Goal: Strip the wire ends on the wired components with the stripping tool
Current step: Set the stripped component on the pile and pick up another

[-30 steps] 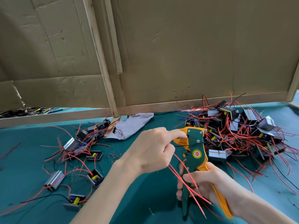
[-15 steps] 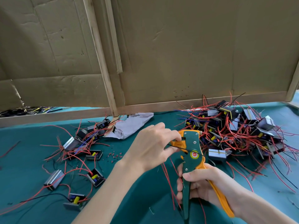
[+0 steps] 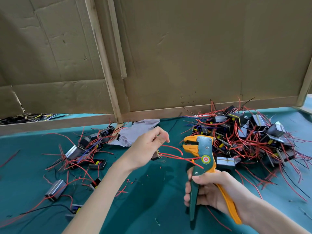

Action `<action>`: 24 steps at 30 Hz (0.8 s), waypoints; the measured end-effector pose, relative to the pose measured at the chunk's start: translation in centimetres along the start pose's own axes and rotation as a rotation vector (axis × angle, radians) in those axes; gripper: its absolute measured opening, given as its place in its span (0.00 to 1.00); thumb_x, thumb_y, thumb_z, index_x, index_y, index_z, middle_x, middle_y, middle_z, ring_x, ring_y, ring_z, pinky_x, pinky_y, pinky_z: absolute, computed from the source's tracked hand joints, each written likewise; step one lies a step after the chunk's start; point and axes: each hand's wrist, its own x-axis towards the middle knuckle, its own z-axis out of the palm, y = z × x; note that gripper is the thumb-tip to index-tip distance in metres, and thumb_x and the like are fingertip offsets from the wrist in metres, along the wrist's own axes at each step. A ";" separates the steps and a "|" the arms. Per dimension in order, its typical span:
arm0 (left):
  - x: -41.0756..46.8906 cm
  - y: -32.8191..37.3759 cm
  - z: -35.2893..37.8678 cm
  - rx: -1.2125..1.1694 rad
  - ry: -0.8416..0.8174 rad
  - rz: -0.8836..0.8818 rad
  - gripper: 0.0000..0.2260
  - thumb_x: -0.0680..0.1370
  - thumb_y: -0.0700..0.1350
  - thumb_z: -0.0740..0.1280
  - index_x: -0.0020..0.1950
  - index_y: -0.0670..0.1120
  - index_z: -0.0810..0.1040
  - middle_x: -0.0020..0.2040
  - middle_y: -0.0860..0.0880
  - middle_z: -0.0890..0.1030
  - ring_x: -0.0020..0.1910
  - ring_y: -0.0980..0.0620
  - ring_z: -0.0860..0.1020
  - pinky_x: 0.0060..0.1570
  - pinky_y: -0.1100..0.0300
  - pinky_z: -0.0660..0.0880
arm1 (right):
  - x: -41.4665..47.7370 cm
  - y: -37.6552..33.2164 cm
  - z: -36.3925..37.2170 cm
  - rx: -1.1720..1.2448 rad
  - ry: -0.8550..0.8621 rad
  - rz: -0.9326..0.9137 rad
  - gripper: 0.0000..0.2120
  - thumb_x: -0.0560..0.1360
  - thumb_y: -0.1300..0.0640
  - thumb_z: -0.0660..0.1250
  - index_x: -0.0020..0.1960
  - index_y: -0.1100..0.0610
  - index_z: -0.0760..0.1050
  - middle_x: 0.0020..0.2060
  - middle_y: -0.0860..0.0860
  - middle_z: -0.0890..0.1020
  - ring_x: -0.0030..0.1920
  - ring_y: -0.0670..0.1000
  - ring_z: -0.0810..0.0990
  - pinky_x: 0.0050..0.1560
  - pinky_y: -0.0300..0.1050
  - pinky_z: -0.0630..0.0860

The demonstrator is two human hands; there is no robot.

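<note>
green table (image 3: 148,205) | component pile (image 3: 243,132) right | components (image 3: 74,151) left | crumpled paper (image 3: 135,132)

The surface (image 3: 152,208) wears matt teal cloth. The stripping tool (image 3: 205,159) looks like smooth green and orange plastic with bright metal screws. At three o'clock, the components (image 3: 276,130) have glossy metal casings. At twelve o'clock, creased matt cardboard (image 3: 202,56) on rough wooden battens (image 3: 104,65).
</note>
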 end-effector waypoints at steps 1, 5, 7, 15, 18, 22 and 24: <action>0.0 -0.1 0.0 0.028 -0.003 0.006 0.14 0.80 0.55 0.57 0.45 0.48 0.75 0.33 0.52 0.67 0.30 0.56 0.68 0.42 0.55 0.74 | 0.0 0.0 0.1 0.003 0.010 -0.004 0.09 0.59 0.66 0.73 0.39 0.65 0.79 0.36 0.66 0.78 0.35 0.65 0.80 0.41 0.59 0.80; 0.1 -0.2 0.3 0.028 0.113 0.079 0.10 0.81 0.43 0.63 0.41 0.50 0.78 0.34 0.54 0.81 0.39 0.55 0.78 0.45 0.59 0.74 | -0.1 -0.2 0.4 -0.005 0.020 -0.014 0.08 0.61 0.66 0.70 0.40 0.65 0.78 0.36 0.66 0.77 0.35 0.65 0.80 0.39 0.58 0.80; 0.1 0.0 0.5 -0.059 0.219 0.133 0.08 0.80 0.40 0.64 0.44 0.49 0.79 0.37 0.53 0.83 0.42 0.54 0.80 0.48 0.60 0.75 | -0.2 -0.3 0.5 -0.026 0.007 -0.017 0.10 0.59 0.65 0.71 0.40 0.65 0.78 0.36 0.66 0.77 0.35 0.65 0.80 0.40 0.58 0.80; -0.3 1.6 0.5 -0.114 0.281 0.283 0.05 0.77 0.41 0.69 0.44 0.50 0.83 0.40 0.55 0.82 0.33 0.60 0.74 0.38 0.70 0.70 | -0.7 -0.9 0.5 -0.122 -0.051 -0.104 0.14 0.58 0.63 0.74 0.41 0.65 0.77 0.37 0.68 0.78 0.36 0.67 0.80 0.40 0.57 0.80; -0.4 1.8 0.1 -0.086 0.207 0.301 0.04 0.76 0.45 0.69 0.43 0.49 0.83 0.37 0.54 0.82 0.30 0.60 0.72 0.35 0.68 0.70 | -0.8 -1.2 0.6 -0.139 -0.059 -0.135 0.12 0.59 0.63 0.74 0.41 0.65 0.77 0.36 0.69 0.78 0.36 0.67 0.81 0.40 0.57 0.80; -0.5 1.9 0.1 -0.184 0.169 0.286 0.08 0.78 0.38 0.66 0.48 0.49 0.82 0.40 0.51 0.83 0.29 0.56 0.75 0.35 0.65 0.74 | -0.8 -1.2 0.5 -0.148 -0.046 -0.169 0.11 0.61 0.65 0.72 0.42 0.65 0.77 0.36 0.69 0.78 0.36 0.67 0.80 0.40 0.58 0.80; -0.5 1.8 0.2 -0.173 0.160 0.264 0.06 0.78 0.39 0.67 0.46 0.49 0.82 0.38 0.52 0.83 0.30 0.56 0.74 0.32 0.67 0.71 | -0.9 -1.2 0.5 -0.149 -0.063 -0.182 0.11 0.60 0.63 0.74 0.41 0.64 0.78 0.36 0.69 0.78 0.37 0.67 0.81 0.40 0.58 0.80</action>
